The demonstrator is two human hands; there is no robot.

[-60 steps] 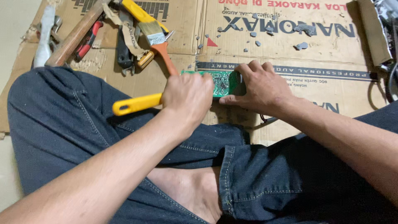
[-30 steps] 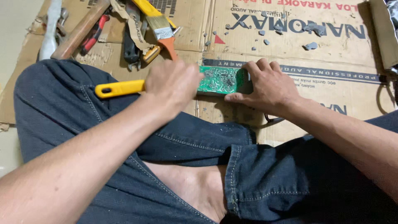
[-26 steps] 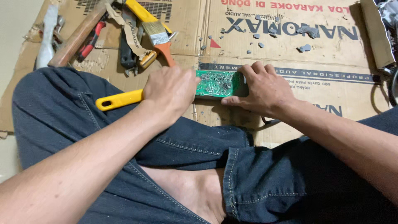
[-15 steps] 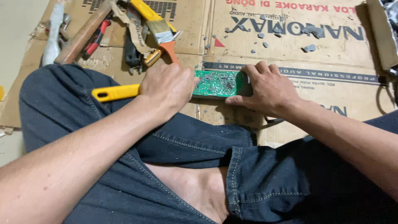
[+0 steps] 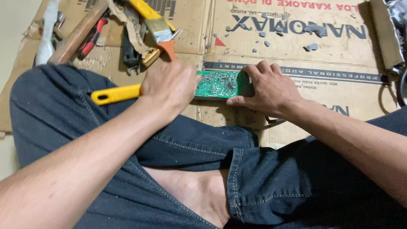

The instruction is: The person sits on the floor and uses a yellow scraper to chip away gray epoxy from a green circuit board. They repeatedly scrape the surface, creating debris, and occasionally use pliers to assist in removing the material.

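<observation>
I sit cross-legged in dark jeans on flattened cardboard (image 5: 296, 25). My left hand (image 5: 169, 85) is closed around a tool with a yellow handle (image 5: 116, 94), which sticks out to the left. The tool's working end is hidden under the hand, at the left end of a green circuit board (image 5: 216, 84). The board lies solder side up on the cardboard. My right hand (image 5: 271, 89) grips the board's right end and presses it down.
A heap of tools lies at the top left: a paintbrush with an orange handle (image 5: 163, 36), a wooden handle (image 5: 78, 36), red-handled pliers (image 5: 91, 36). Grey crumbs (image 5: 311, 46) dot the cardboard. A dark cable (image 5: 398, 85) curls at the right edge.
My left hand has shifted a little to and fro with the yellow-handled tool at the board's left end. My right hand has stayed on the board.
</observation>
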